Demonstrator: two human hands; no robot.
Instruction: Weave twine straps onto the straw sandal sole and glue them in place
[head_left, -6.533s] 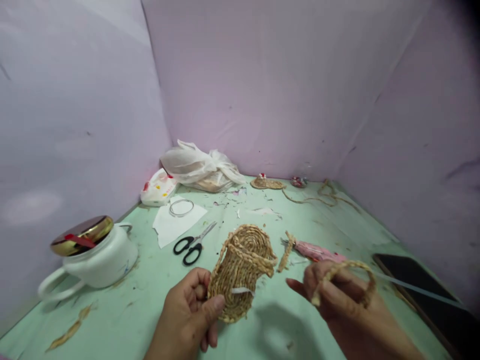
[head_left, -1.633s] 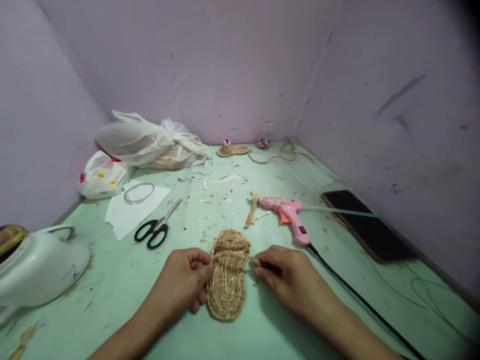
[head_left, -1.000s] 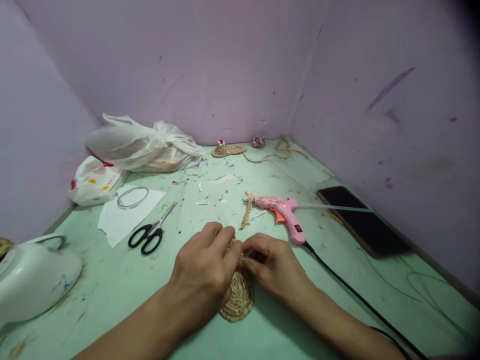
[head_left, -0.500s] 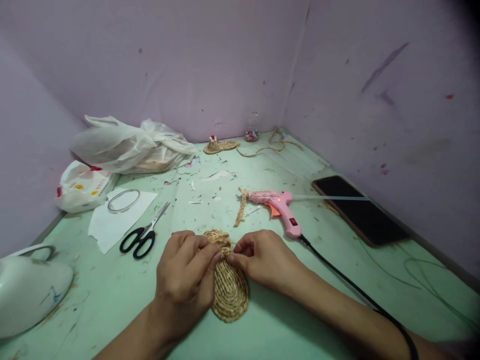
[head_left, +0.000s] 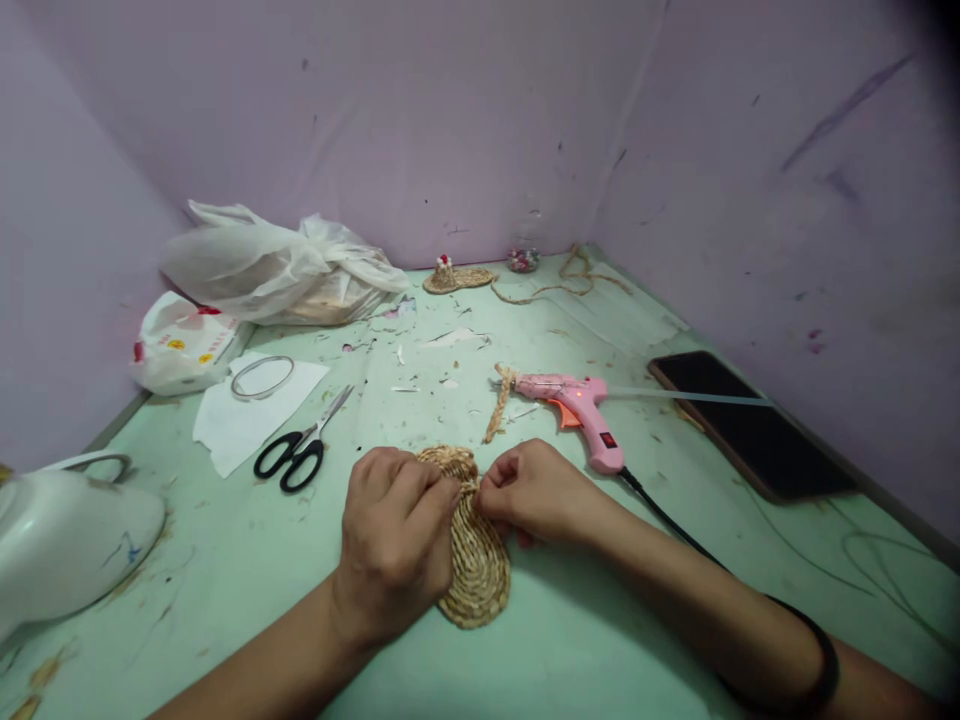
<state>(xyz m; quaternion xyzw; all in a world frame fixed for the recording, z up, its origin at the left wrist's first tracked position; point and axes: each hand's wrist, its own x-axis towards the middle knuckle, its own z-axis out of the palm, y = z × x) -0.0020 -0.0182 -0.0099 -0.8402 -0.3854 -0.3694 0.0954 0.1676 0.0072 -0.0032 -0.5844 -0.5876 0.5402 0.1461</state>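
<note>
Pinching the straw sandal between them, the left hand and right hand grasp its strap at their fingertips.

We see three lilac walls filling the upper frame, scuffed and marked, above a pale green tabletop across the lower half, smudged in places, under soft, even light.

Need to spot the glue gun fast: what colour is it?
The glue gun is pink with an orange trigger; the head view shows it.
</note>
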